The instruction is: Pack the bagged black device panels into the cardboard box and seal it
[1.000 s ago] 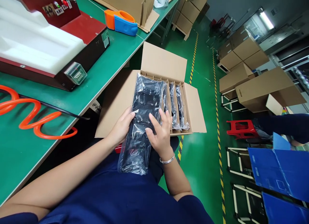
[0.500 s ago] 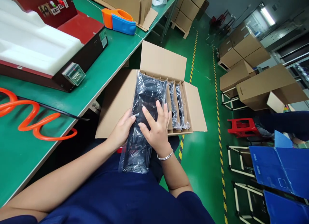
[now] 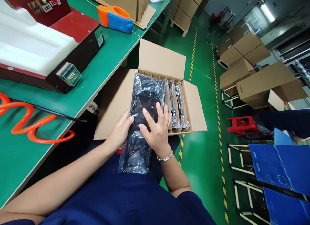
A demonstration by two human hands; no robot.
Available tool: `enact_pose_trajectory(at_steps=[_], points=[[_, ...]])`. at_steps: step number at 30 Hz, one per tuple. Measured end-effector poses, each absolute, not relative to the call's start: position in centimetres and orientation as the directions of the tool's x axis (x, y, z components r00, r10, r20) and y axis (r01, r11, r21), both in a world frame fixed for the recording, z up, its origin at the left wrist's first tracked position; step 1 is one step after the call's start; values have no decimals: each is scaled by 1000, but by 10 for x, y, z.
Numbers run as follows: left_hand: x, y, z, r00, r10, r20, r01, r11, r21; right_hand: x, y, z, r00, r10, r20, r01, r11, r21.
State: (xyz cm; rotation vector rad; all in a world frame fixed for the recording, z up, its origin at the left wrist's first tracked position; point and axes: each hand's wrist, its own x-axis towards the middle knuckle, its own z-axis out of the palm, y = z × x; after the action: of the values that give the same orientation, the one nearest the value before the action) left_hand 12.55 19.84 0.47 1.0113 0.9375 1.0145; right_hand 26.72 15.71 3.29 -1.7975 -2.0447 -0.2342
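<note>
A long black part in a clear plastic bag (image 3: 142,99) lies across my lap and over an open cardboard box (image 3: 160,58). The box has cardboard dividers, and two more bagged black parts (image 3: 178,103) stand in its right slots. My left hand (image 3: 119,131) grips the bag's left edge, thumb on top. My right hand (image 3: 156,129), with a silver bracelet at the wrist, lies on top of the bag with fingers spread flat.
A green workbench (image 3: 108,60) runs along my left, carrying a red machine with a white foam block (image 3: 36,44), an orange coiled hose (image 3: 29,121) and an orange-blue tape dispenser (image 3: 113,16). Stacked cartons (image 3: 244,50), a red stool (image 3: 239,124) and blue panels (image 3: 281,163) stand to the right.
My right hand has slid up and left across the bag, from its right edge onto its top middle. The left hand keeps its grip.
</note>
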Motion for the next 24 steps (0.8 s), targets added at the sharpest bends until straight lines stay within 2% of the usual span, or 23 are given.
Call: enact_pose_trajectory(at_steps=[4,8,11,15,17,20,24], points=[[126,198,5,248,954,-166,-238,226,945,278,154,32,-11,918,397,985,79,-154],[128,199,6,249,951,-184,-271,250,929,284,150,29,-6,909,417,986,75,-150],[129,200,7,243,955,-169,-274,235,933,281,143,23,-58,886,459,980,138,-141],[130,202,7,232,959,-161,-297,227,927,274,133,13,-211,841,498,951,294,-93],[130,202,6,222,959,-174,-318,240,917,272,129,9,-234,840,489,947,311,-81],[130,203,6,214,955,-208,-348,273,897,278,123,5,-210,850,483,955,285,-86],[131,205,4,184,952,-245,-345,296,890,291,115,-2,-105,895,433,977,174,-124]])
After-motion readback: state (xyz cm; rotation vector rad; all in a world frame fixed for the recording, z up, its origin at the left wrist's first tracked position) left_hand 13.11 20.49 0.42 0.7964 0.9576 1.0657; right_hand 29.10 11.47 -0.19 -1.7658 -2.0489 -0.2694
